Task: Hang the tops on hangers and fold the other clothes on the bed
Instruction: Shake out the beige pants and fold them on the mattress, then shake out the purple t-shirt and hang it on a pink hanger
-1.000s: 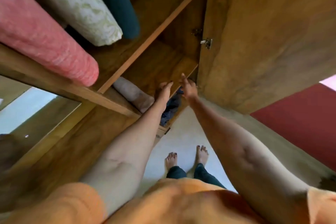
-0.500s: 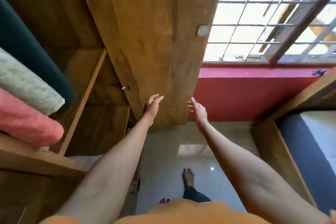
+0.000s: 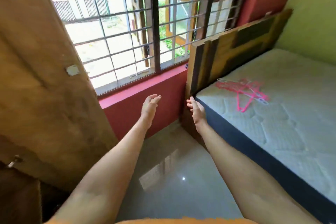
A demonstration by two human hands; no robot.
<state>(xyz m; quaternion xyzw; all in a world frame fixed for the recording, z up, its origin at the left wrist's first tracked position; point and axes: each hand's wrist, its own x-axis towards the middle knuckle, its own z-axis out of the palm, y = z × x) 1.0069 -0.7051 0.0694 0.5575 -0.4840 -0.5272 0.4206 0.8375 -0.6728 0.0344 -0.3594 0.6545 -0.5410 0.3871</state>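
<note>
Both my arms reach forward over the floor. My left hand (image 3: 150, 106) is held out with straight fingers and holds nothing, in front of the red wall below the window. My right hand (image 3: 196, 110) is also empty with relaxed fingers, just beside the near corner of the bed (image 3: 283, 132). Several pink hangers (image 3: 243, 91) lie in a loose pile on the bare quilted mattress near the wooden headboard (image 3: 236, 45). No clothes show on the bed.
An open wooden wardrobe door (image 3: 45, 78) stands at the left. A barred window (image 3: 127, 23) fills the far wall above a red sill. Glossy floor tiles (image 3: 172, 178) lie between wardrobe and bed.
My view has swung right, away from the wardrobe shelves and toward the window and bed. Both hands left the shelf and travelled with the turn, still empty.
</note>
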